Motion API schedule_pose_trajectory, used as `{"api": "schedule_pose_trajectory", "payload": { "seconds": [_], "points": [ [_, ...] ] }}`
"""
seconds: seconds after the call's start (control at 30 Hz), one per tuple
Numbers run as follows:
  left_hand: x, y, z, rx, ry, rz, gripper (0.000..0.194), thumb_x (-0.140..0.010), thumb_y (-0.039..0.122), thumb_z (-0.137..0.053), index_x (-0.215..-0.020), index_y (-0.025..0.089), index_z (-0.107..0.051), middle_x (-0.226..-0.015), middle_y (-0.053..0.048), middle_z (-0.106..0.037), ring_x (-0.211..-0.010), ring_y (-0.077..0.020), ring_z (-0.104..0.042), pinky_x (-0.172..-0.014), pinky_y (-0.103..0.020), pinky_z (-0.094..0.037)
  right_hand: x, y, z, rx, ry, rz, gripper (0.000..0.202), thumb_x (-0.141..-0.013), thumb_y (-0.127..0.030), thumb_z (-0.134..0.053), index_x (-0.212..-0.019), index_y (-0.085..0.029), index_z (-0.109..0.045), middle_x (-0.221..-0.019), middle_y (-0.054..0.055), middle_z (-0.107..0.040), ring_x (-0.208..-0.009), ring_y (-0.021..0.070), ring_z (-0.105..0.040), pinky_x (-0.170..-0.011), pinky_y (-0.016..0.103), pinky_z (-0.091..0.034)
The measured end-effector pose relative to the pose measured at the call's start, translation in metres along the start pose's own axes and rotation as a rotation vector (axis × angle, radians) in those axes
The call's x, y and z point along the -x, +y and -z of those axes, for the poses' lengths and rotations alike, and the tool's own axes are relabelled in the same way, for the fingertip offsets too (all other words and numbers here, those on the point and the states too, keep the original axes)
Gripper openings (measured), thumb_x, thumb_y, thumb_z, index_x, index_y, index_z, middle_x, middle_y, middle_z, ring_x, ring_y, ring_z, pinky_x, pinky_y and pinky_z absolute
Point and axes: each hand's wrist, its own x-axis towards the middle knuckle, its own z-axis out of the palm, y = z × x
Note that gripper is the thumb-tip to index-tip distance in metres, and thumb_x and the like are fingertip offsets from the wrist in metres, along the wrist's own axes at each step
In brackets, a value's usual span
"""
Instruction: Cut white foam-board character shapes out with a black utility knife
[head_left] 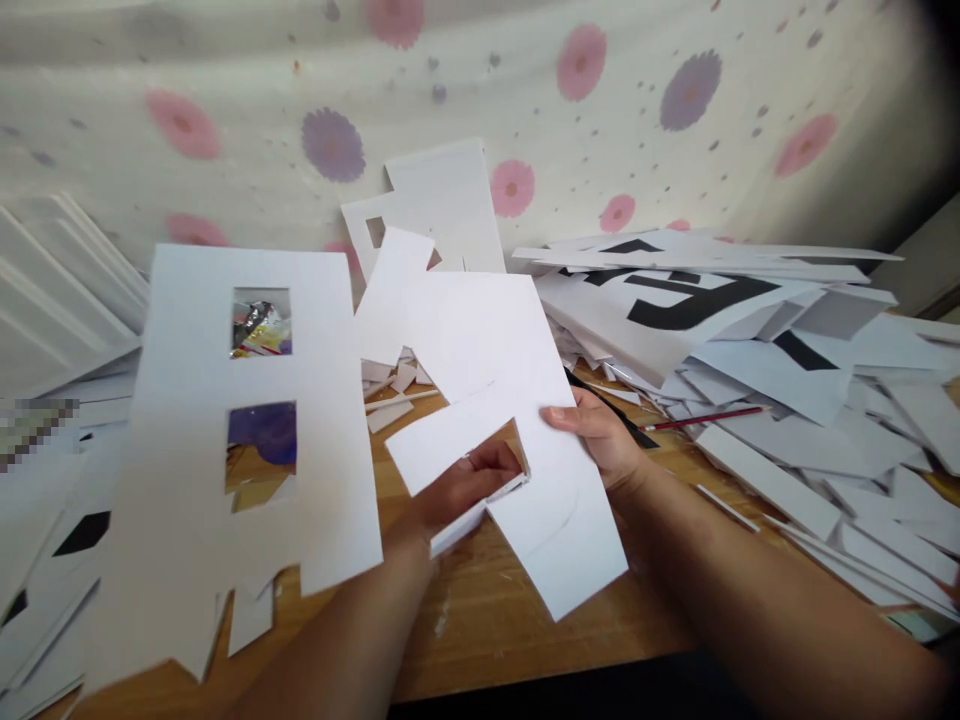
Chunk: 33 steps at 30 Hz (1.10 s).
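Note:
A white foam board with a notched, angular outline is held up over the table. My right hand grips its right edge, thumb on the front face and fingers hidden behind. At the cut-out in the board's lower part, my left hand has its fingers curled against a narrow white strip; the exact hold is partly hidden. Faint curved pencil lines run across the board's face. To the left stands a larger white board with two rectangular windows and a jagged lower edge.
Behind, another cut white board leans against a flowered curtain. Heaped white offcuts, some with black printed shapes, cover the right side. A red pencil lies by them. Small scraps dot the wooden table.

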Motion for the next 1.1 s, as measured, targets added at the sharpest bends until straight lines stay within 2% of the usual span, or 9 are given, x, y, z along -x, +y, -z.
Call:
{"api": "schedule_pose_trajectory", "payload": {
  "seconds": [0.07,0.13,0.3,0.43,0.5,0.57,0.77,1.0,1.1],
  "points": [
    [0.003,0.003,-0.007,-0.002,-0.021,-0.021,0.026,-0.078,0.041,-0.072,-0.077,0.015,-0.068,-0.070,0.000,-0.064,-0.063,-0.0137,-0.058,-0.060,-0.026,-0.049,-0.001,-0.002,0.001,-0.003,0.099,0.017,0.028,-0.063,-0.027,-0.083,-0.084,-0.012,-0.071,-0.065,0.004,-0.072,-0.048,0.0144,-0.063,-0.045,0.024,-0.053],
    [0.007,0.009,-0.015,-0.035,-0.002,-0.072,0.022,-0.075,0.039,-0.074,-0.082,0.019,-0.072,-0.080,-0.002,-0.069,-0.077,-0.0198,-0.064,-0.071,-0.030,-0.052,-0.001,-0.004,0.001,0.000,0.168,0.028,0.036,-0.060,-0.027,-0.084,-0.091,-0.012,-0.071,-0.073,0.006,-0.075,-0.054,0.0177,-0.067,-0.051,0.029,-0.057],
    [0.013,0.016,-0.019,-0.248,-0.014,-0.155,0.032,-0.065,0.028,-0.082,-0.097,0.027,-0.076,-0.104,-0.005,-0.074,-0.100,-0.0301,-0.067,-0.093,-0.044,-0.052,-0.003,-0.006,0.000,-0.026,0.224,0.079,0.039,-0.061,-0.026,-0.084,-0.095,-0.014,-0.070,-0.083,0.007,-0.076,-0.064,0.0196,-0.070,-0.059,0.032,-0.059],
    [0.010,-0.004,-0.010,-0.209,0.188,-0.170,0.039,-0.077,0.036,-0.076,-0.115,0.029,-0.070,-0.122,-0.007,-0.068,-0.116,-0.0311,-0.061,-0.102,-0.047,-0.047,-0.004,-0.007,0.001,-0.004,0.253,0.076,0.040,-0.061,-0.028,-0.085,-0.095,-0.014,-0.070,-0.082,0.007,-0.076,-0.063,0.0196,-0.070,-0.059,0.032,-0.058],
    [0.007,-0.014,-0.007,-0.114,0.271,-0.183,0.040,-0.080,0.041,-0.072,-0.118,0.028,-0.068,-0.125,-0.007,-0.067,-0.116,-0.0308,-0.061,-0.100,-0.046,-0.048,-0.003,-0.007,0.000,0.006,0.246,0.073,0.040,-0.060,-0.029,-0.085,-0.094,-0.014,-0.070,-0.083,0.007,-0.076,-0.063,0.0191,-0.069,-0.058,0.032,-0.057],
    [0.005,-0.019,-0.006,-0.046,0.277,-0.204,0.034,-0.081,0.043,-0.071,-0.111,0.026,-0.072,-0.121,-0.007,-0.069,-0.114,-0.0313,-0.062,-0.098,-0.046,-0.049,-0.003,-0.008,-0.001,0.012,0.240,0.067,0.040,-0.060,-0.030,-0.085,-0.094,-0.014,-0.070,-0.083,0.007,-0.076,-0.062,0.0189,-0.069,-0.058,0.032,-0.057],
    [0.000,-0.018,-0.006,-0.113,0.374,-0.317,0.027,-0.080,0.041,-0.070,-0.100,0.023,-0.075,-0.106,-0.007,-0.074,-0.111,-0.0301,-0.063,-0.102,-0.046,-0.045,-0.001,-0.007,-0.005,0.015,0.287,0.067,0.041,-0.060,-0.030,-0.084,-0.094,-0.014,-0.070,-0.081,0.007,-0.075,-0.061,0.0196,-0.069,-0.059,0.034,-0.057],
    [0.001,-0.018,-0.004,-0.160,0.331,-0.390,0.022,-0.082,0.038,-0.069,-0.094,0.022,-0.077,-0.102,-0.006,-0.075,-0.093,-0.0255,-0.068,-0.086,-0.037,-0.052,0.000,-0.008,-0.006,0.024,0.275,0.079,0.041,-0.057,-0.028,-0.085,-0.094,-0.015,-0.070,-0.078,0.006,-0.075,-0.061,0.0196,-0.068,-0.057,0.033,-0.058],
    [0.001,-0.016,-0.004,-0.166,0.322,-0.404,0.023,-0.079,0.040,-0.071,-0.091,0.021,-0.077,-0.098,-0.007,-0.076,-0.093,-0.0260,-0.068,-0.087,-0.038,-0.052,0.001,-0.008,-0.007,0.023,0.253,0.079,0.042,-0.057,-0.028,-0.085,-0.095,-0.016,-0.070,-0.081,0.006,-0.075,-0.063,0.0196,-0.069,-0.058,0.034,-0.058]
  ]
}}
